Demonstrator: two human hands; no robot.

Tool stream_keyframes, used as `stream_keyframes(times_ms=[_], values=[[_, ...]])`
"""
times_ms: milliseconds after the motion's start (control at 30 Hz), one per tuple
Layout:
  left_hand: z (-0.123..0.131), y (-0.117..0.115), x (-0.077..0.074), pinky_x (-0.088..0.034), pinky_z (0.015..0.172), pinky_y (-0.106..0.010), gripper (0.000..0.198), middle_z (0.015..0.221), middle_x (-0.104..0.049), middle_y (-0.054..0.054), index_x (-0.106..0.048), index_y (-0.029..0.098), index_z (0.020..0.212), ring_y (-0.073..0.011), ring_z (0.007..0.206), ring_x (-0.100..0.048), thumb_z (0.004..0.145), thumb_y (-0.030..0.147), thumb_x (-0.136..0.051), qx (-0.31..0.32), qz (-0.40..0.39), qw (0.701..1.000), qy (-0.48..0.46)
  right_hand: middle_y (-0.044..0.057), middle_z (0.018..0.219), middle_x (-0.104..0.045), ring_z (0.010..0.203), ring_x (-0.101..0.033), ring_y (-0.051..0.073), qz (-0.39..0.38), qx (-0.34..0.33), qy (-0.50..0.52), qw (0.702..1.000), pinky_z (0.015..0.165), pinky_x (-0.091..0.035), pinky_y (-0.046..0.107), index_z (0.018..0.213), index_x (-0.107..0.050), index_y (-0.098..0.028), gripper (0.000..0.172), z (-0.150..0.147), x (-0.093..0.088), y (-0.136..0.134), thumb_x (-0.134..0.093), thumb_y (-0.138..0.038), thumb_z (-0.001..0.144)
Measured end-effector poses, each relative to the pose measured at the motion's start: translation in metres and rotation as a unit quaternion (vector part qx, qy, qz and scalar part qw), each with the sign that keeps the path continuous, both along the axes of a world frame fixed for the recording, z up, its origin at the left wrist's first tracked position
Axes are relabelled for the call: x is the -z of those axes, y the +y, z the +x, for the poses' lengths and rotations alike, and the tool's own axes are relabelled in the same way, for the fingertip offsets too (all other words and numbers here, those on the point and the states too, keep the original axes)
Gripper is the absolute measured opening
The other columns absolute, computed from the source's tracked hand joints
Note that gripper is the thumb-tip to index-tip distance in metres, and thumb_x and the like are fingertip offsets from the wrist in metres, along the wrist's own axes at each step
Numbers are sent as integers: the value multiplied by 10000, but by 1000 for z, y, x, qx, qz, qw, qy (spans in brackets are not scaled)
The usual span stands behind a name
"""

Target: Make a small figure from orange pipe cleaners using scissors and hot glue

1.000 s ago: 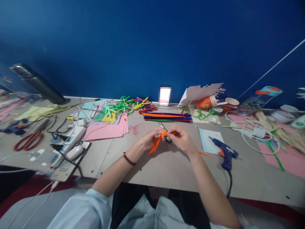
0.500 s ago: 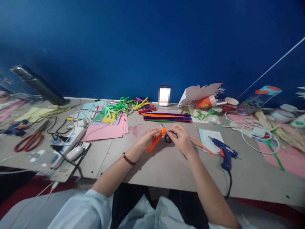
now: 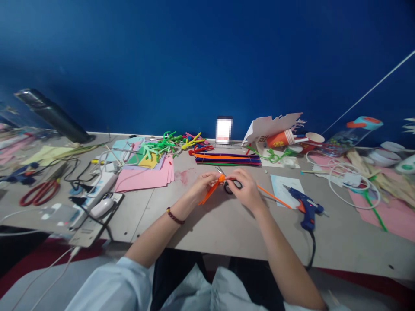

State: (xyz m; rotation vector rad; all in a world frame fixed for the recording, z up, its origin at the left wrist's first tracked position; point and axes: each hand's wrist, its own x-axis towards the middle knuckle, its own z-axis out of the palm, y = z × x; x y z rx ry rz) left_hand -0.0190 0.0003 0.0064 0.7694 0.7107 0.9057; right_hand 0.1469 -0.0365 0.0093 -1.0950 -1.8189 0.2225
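Note:
Between my hands is an orange pipe-cleaner piece [image 3: 221, 178], with a knotted head and several loose strands hanging down to the left. My left hand [image 3: 205, 185] pinches it just below the knot. The fingers of my right hand [image 3: 245, 188] are closed at the knot's right side. Black-handled scissors [image 3: 233, 186] lie on the table behind and beneath my right hand. Another orange pipe cleaner [image 3: 275, 197] stretches out to the right of that hand, toward a blue glue gun [image 3: 309, 209].
Bundled pipe cleaners [image 3: 228, 159] lie behind my hands. Pink paper [image 3: 142, 178], a power strip [image 3: 97, 194] and red-handled scissors [image 3: 40, 192] are on the left. Paper cups [image 3: 281, 139] and a coiled white cable [image 3: 353, 183] are on the right.
The orange piece has shifted very slightly left and its strands are tilted a little differently. My right hand's fingers have moved slightly left with it.

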Motion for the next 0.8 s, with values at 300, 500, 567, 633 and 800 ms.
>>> stream_keyframes(times_ms=[300, 500, 567, 633, 800], values=[[-1, 0, -2, -459, 708, -254, 215, 644, -681, -40, -716, 124, 711, -135, 635, -615, 592, 294, -774, 8, 14, 1000, 7, 28, 826, -604, 818, -575, 189, -15, -7, 16, 1000, 775, -467, 342, 849, -655, -245, 159, 1, -2, -1, -535, -142, 834], [0, -3, -4, -460, 728, -251, 203, 647, -672, -40, -722, 120, 707, -119, 628, -602, 623, 296, -779, 5, 25, 1000, 6, 33, 823, -608, 819, -577, 194, -5, 8, 6, 1000, 773, -472, 353, 856, -667, -249, 164, 1, 1, 1, -531, -157, 842], [1, -4, -5, -462, 756, -258, 216, 689, -689, -47, -728, 124, 740, -126, 665, -613, 624, 298, -783, -2, 31, 1000, -2, 36, 824, -609, 815, -583, 191, -7, 18, 23, 1000, 760, -479, 342, 855, -664, -241, 150, 0, 1, 1, -532, -171, 846], [1, -4, -6, -465, 786, -270, 235, 746, -707, -59, -735, 127, 782, -140, 708, -628, 623, 295, -782, -1, 30, 1000, -7, 39, 829, -608, 813, -588, 188, -14, 30, 41, 999, 743, -484, 329, 843, -658, -235, 135, 0, 1, 1, -533, -185, 851], [0, -3, -5, -462, 851, -289, 257, 848, -722, -93, -735, 109, 843, -174, 798, -649, 642, 268, -758, 26, 40, 999, -13, 39, 828, -604, 814, -585, 183, -24, 34, 46, 998, 733, -486, 316, 842, -651, -231, 128, 0, 2, 1, -530, -188, 855]])
